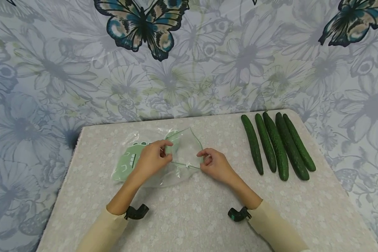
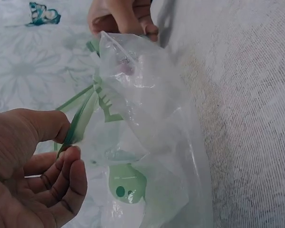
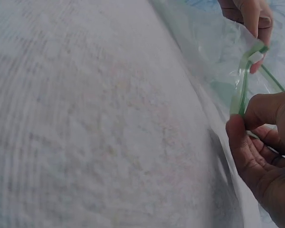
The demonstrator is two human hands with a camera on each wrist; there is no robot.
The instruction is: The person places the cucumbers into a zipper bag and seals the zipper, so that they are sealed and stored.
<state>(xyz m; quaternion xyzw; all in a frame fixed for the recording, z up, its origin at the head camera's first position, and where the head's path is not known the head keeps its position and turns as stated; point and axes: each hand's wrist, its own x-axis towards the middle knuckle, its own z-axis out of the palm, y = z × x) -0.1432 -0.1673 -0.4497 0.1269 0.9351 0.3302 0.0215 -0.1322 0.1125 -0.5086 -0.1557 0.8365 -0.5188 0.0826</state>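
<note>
A clear plastic zip bag [image 1: 163, 180] with a green cartoon print lies on the table, its green-edged mouth spread apart and raised toward the right. My left hand [image 1: 152, 157] pinches one side of the mouth between thumb and fingers, as the left wrist view shows at the green zip strip [image 2: 78, 121]. At the other side of the mouth, my right hand [image 1: 217, 164] pinches the edge; in the right wrist view its thumb and finger hold the green strip [image 3: 238, 102]. Beyond the right hand lie several dark green cucumbers [image 1: 252, 143], side by side.
The table [image 1: 182, 220] has a pale patterned cloth. Its back edge runs close to a wall hanging [image 1: 189, 77] printed with flowers and butterflies. Black wrist cameras [image 1: 138, 212] jut inward from both sleeves over the table.
</note>
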